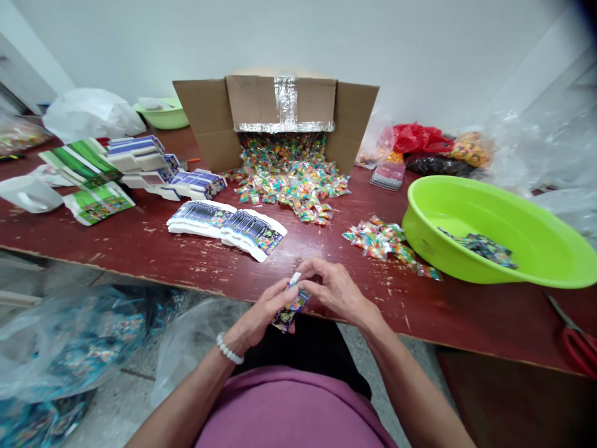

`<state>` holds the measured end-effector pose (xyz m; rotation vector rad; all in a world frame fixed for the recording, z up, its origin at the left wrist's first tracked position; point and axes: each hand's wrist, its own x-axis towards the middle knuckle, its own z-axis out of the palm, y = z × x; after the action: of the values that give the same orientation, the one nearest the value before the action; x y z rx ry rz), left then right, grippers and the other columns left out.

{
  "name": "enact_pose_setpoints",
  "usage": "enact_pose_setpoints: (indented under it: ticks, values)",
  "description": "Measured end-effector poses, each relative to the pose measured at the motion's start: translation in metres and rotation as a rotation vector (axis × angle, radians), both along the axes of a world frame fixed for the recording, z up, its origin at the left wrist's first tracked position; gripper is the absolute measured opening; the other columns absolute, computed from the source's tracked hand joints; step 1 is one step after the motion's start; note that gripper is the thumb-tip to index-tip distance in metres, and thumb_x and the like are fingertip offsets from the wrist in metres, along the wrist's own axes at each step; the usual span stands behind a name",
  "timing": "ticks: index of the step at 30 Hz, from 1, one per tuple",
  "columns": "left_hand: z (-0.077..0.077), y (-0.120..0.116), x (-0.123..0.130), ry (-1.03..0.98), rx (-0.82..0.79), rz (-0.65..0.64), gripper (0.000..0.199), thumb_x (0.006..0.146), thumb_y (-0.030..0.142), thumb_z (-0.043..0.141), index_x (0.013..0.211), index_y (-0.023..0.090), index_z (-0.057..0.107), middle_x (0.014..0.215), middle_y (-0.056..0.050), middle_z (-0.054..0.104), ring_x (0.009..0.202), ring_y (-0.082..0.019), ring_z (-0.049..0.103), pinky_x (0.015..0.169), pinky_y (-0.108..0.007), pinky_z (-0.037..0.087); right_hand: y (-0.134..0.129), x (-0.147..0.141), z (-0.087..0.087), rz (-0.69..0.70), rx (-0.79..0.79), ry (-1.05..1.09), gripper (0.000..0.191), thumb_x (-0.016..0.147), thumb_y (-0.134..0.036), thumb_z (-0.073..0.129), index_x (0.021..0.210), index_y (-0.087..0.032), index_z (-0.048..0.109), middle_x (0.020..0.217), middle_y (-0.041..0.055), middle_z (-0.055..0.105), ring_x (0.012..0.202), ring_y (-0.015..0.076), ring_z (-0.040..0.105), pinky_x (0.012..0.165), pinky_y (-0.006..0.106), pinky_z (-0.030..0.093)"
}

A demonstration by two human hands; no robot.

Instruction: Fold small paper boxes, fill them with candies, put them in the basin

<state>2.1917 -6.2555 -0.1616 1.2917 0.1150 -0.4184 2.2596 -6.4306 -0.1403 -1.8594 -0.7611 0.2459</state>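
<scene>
Both hands meet at the table's front edge, above my lap. My left hand [267,311], with a pale bead bracelet at the wrist, is wrapped around a small purple printed box [295,303]. Fingers of my right hand [333,287] close on its upper end, by a white flap. Whether the right fingers also hold a candy I cannot make out. Just beyond the hands lies a fanned row of flat purple printed boxes [228,225]. To the right is a small pile of wrapped candies [377,239], touching a green basin [466,199] with several purple packs [487,247] inside.
A cardboard box [209,124] spills wrapped candies [289,180] onto the red table [153,255]. Stacked purple cartons [144,162], green cartons [88,174] and a white mug [30,193] stand left. Red-handled scissors [576,342] lie at right. Plastic bags [93,348] sit on the floor.
</scene>
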Motion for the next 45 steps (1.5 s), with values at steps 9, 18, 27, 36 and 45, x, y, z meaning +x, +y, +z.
enact_pose_setpoints:
  ticks: [9, 18, 27, 36, 45]
  values:
    - [-0.004, -0.005, 0.003, 0.111, -0.125, 0.166, 0.046, 0.086, 0.056, 0.057, 0.093, 0.012, 0.070, 0.078, -0.010, 0.071, 0.053, -0.016, 0.062, 0.048, -0.026, 0.051, 0.010, -0.010, -0.020, -0.211, 0.236, 0.464, 0.043, 0.074, -0.041, 0.074, 0.107, -0.019, 0.060, 0.085, 0.0017, 0.064, 0.064, 0.0143, 0.059, 0.052, 0.026, 0.051]
    - [-0.005, -0.008, -0.002, 0.069, -0.185, 0.277, 0.041, 0.075, 0.049, 0.069, 0.089, 0.011, 0.069, 0.069, -0.007, 0.070, 0.046, -0.015, 0.060, 0.042, -0.025, 0.048, 0.011, -0.016, -0.028, -0.012, 0.454, 0.777, 0.041, 0.072, -0.040, 0.080, 0.107, -0.023, 0.065, 0.085, -0.0021, 0.065, 0.060, 0.0062, 0.056, 0.058, 0.018, 0.048]
    - [0.001, -0.003, 0.006, 0.257, -0.389, 0.227, 0.048, 0.079, 0.061, 0.065, 0.088, 0.014, 0.064, 0.068, -0.005, 0.067, 0.048, -0.017, 0.062, 0.042, -0.029, 0.053, 0.022, -0.020, -0.024, -0.188, 0.369, 0.137, 0.014, 0.084, -0.036, 0.070, 0.087, -0.023, 0.075, 0.087, 0.0036, 0.073, 0.080, 0.0178, 0.067, 0.074, 0.030, 0.053]
    - [0.003, -0.009, 0.004, 0.135, -0.210, 0.301, 0.034, 0.081, 0.039, 0.065, 0.106, 0.015, 0.066, 0.076, -0.003, 0.067, 0.052, -0.015, 0.061, 0.040, -0.025, 0.050, 0.019, -0.019, -0.030, -0.139, 0.306, 0.404, 0.023, 0.077, -0.040, 0.076, 0.085, -0.019, 0.070, 0.088, 0.0036, 0.073, 0.074, 0.0166, 0.067, 0.067, 0.029, 0.053]
    - [0.006, -0.007, -0.002, 0.032, -0.096, 0.283, 0.048, 0.080, 0.040, 0.063, 0.122, 0.016, 0.067, 0.100, -0.009, 0.072, 0.058, -0.014, 0.061, 0.043, -0.023, 0.049, 0.018, -0.018, -0.027, -0.071, 0.303, 0.416, 0.019, 0.080, -0.037, 0.072, 0.088, -0.019, 0.073, 0.085, 0.0030, 0.073, 0.075, 0.0168, 0.067, 0.068, 0.029, 0.053]
